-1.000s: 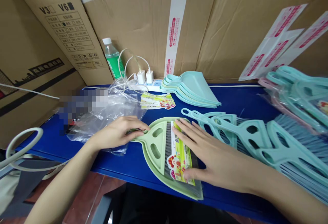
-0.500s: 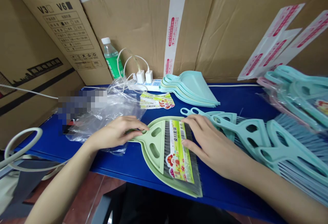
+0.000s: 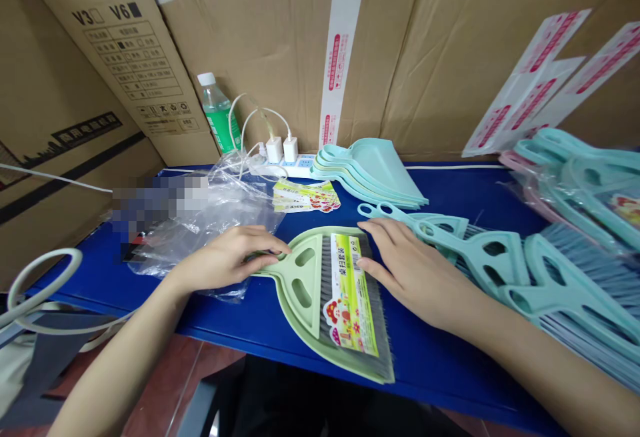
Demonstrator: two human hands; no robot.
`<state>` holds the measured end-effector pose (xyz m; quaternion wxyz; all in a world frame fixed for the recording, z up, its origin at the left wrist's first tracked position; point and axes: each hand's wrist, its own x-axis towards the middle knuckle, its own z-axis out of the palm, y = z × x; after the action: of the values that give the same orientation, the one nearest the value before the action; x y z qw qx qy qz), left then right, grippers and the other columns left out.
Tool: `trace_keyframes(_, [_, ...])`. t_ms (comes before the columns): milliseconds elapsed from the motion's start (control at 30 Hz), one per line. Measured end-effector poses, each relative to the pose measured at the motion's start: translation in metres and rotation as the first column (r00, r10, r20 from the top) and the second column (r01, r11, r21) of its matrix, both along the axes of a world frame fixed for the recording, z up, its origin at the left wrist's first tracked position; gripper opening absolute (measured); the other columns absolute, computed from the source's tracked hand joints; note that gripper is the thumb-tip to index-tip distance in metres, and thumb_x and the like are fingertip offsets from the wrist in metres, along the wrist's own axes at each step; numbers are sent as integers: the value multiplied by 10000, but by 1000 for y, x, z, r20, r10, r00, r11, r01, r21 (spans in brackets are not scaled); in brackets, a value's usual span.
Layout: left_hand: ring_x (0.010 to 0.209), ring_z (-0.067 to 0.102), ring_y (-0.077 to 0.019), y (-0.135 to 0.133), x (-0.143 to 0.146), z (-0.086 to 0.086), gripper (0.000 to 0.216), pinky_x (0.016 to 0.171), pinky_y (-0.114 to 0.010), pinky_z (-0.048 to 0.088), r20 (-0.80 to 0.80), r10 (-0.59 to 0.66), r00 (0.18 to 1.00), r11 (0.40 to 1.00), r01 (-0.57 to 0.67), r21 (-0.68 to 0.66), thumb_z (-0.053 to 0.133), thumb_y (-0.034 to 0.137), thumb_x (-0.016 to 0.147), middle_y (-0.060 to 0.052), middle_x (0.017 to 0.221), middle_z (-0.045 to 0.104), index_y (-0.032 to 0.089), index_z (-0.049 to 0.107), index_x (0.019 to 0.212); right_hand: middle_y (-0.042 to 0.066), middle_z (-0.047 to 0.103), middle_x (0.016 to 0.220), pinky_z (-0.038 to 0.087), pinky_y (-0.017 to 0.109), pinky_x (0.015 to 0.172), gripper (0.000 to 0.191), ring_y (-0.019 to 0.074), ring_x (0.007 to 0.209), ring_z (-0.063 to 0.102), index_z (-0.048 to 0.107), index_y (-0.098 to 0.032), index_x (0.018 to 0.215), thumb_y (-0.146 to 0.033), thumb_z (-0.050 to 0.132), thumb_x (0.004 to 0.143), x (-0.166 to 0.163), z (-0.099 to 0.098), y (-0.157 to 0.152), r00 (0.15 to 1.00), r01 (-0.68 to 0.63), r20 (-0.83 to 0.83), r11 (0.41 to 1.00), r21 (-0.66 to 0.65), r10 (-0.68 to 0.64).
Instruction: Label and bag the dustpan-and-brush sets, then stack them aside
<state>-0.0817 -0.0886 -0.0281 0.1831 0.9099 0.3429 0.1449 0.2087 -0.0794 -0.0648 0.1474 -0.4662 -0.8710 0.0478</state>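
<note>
A light green hand brush (image 3: 306, 290) lies on a matching dustpan (image 3: 285, 317) at the table's front, handles to the left. Across its grey bristles rests a printed card label (image 3: 354, 297). My left hand (image 3: 240, 257) is closed around the handle end, thumb below and fingers above. My right hand (image 3: 415, 270) is open, palm down, with its thumb and fingertips at the right edge of the bristles and label. Beyond its wrist lie several light blue hand brushes (image 3: 480, 250), their handles pointing left.
Stacked dustpans (image 3: 390, 163) stand at the back, beside a fan of card labels (image 3: 305, 197). Clear plastic bags (image 3: 200, 230) lie left. Behind them are a power strip (image 3: 306, 161) with chargers and a bottle (image 3: 220, 113). Bagged sets (image 3: 595, 170) sit far right; cardboard boxes (image 3: 280, 50) wall the back.
My right hand has shifted slightly, its fingers lifting a little off the label's edge. The nearest blue brushes beside it have slid slightly right. My left hand has stayed put.
</note>
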Motion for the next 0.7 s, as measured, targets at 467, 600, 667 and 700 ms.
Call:
trace_keyframes(467, [1077,617,-267,-3,-4,-5,774,928,-384,493,2,25,1000,989,-24,-148,753,512,746,-100,1183,647,261,418,1397,199,268,1557,316,615,1075,733,378,1432,177,343,-158,1496,-622,334,928,3,1,-15,985,-160,45,975,-153,168])
trace_keyframes(600, [1085,607,-238,-3,-4,-10,545,949,-371,477,16,21,1000,989,-19,-146,625,364,895,-101,1230,623,262,422,1390,191,260,1563,304,593,1089,740,371,1428,199,345,-138,1493,-617,314,929,3,5,-14,993,-102,34,978,-184,110])
trace_keyframes(667, [1022,616,-219,-3,-3,-11,509,909,-353,486,12,43,999,986,-40,-160,582,316,918,-81,1140,636,258,406,1392,177,269,1564,305,565,1099,741,351,1423,236,317,-130,1503,-605,279,936,4,7,-13,999,-51,-2,975,-215,52])
trace_keyframes(700, [998,615,-214,-3,-2,-10,508,889,-345,488,9,55,998,985,-53,-164,578,304,916,-72,1103,630,256,400,1390,168,269,1566,304,552,1103,741,337,1422,252,290,-129,1512,-598,261,939,4,8,-12,999,-30,-34,972,-232,23])
